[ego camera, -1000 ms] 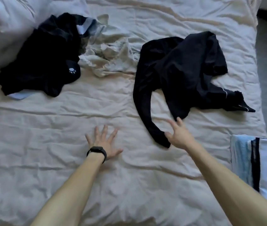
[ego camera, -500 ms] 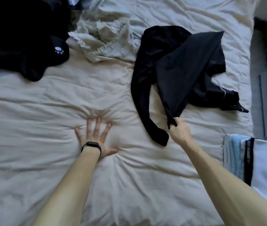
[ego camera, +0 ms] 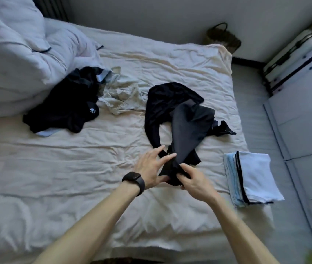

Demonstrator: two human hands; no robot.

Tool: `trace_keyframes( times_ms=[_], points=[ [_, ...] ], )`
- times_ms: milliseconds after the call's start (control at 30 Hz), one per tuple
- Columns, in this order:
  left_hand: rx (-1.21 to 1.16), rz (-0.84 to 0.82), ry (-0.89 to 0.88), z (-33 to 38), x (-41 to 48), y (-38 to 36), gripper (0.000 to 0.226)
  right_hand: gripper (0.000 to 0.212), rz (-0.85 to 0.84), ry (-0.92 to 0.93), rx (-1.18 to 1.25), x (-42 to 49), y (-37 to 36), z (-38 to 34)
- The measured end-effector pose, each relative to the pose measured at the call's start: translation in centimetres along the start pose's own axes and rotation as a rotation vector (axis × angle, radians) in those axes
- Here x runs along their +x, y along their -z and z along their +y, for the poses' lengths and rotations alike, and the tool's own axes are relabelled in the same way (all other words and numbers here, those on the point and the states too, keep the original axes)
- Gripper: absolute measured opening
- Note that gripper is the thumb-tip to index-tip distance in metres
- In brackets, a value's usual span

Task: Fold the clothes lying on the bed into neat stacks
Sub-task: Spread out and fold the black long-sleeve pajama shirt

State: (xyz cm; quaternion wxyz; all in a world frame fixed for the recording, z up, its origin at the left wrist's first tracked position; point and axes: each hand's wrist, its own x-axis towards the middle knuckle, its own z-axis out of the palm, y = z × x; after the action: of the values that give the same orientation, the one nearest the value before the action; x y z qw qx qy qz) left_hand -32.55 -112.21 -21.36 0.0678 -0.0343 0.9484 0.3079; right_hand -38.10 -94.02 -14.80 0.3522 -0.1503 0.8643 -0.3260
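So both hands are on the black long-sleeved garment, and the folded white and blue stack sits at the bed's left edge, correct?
Nearly. The left hand and right hand are on the black long-sleeved garment, but the folded white and blue stack sits at the right edge of the bed, per the head view.

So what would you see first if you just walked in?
In the middle, the right hand pinches a black garment while the left hand touches it. A dark heap lies left by the pillows, and a folded stack sits at the right edge of the bed.
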Motion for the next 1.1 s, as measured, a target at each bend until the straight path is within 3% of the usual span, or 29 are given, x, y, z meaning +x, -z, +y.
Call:
trace_keyframes(
  times_ms=[67, 133, 267, 333, 400, 500, 600, 733, 867, 967, 1000, 1033, 1100],
  points=[
    [-0.098, 0.054, -0.082, 2.6, -0.5, 1.9, 0.034, 0.014, -0.014, 0.048, -0.076, -3.0, 2.5, -1.8],
    [-0.152, 0.048, -0.135, 4.6, -1.1, 3.4, 0.015, 0.012, 0.0, 0.103, -0.15, -5.7, 5.1, -3.3],
    [-0.253, -0.015, -0.084, 8.7, -3.6, 6.3, 0.011, 0.019, 0.131, 0.221, -0.039, -10.5, 8.4, -5.5],
    [-0.422, 0.066, -0.07, 10.5, -4.9, 8.6, 0.006, 0.026, 0.294, 0.277, 0.143, -12.6, 9.0, -6.4],
    [-0.594, 0.125, -0.053, 12.7, -6.2, 11.8, 0.017, 0.023, 0.457, 0.34, 0.316, -14.8, 9.0, -7.5],
    [-0.802, 0.2, -0.069, 16.4, -8.3, 16.1, 0.014, 0.018, 0.625, 0.374, 0.591, -18.8, 7.4, -8.9],
    [-0.971, 0.281, -0.062, 20.3, -11.1, 19.3, 0.01, 0.007, 0.693, 0.355, 0.601, -22.1, 4.2, -8.6],
    [-1.06, 0.426, -0.044, 23.4, -14.5, 23.3, 0.005, 0.074, 0.557, 0.299, 0.364, -24.7, -1.3, -7.0],
    [-1.029, 0.568, -0.061, 24.7, -17.3, 27.9, 0.011, 0.084, 0.475, 0.378, 0.267, -26.2, -4.9, -9.7],
    [-0.997, 0.598, -0.073, 24.7, -19.1, 31.4, 0.011, 0.113, 0.522, 0.349, 0.144, -25.4, -6.0, -12.9],
    [-0.997, 0.595, -0.083, 24.6, -19.9, 32.5, 0.011, 0.109, 0.544, 0.328, 0.088, -25.1, -6.1, -14.0],
    [-0.991, 0.597, -0.098, 24.5, -20.7, 33.5, 0.011, 0.093, 0.568, 0.3, 0.03, -25.0, -6.1, -15.2],
    [-0.96, 0.62, -0.124, 23.8, -22.2, 35.4, 0.012, 0.041, 0.618, 0.314, -0.088, -25.1, -5.8, -17.2]
  ],
)
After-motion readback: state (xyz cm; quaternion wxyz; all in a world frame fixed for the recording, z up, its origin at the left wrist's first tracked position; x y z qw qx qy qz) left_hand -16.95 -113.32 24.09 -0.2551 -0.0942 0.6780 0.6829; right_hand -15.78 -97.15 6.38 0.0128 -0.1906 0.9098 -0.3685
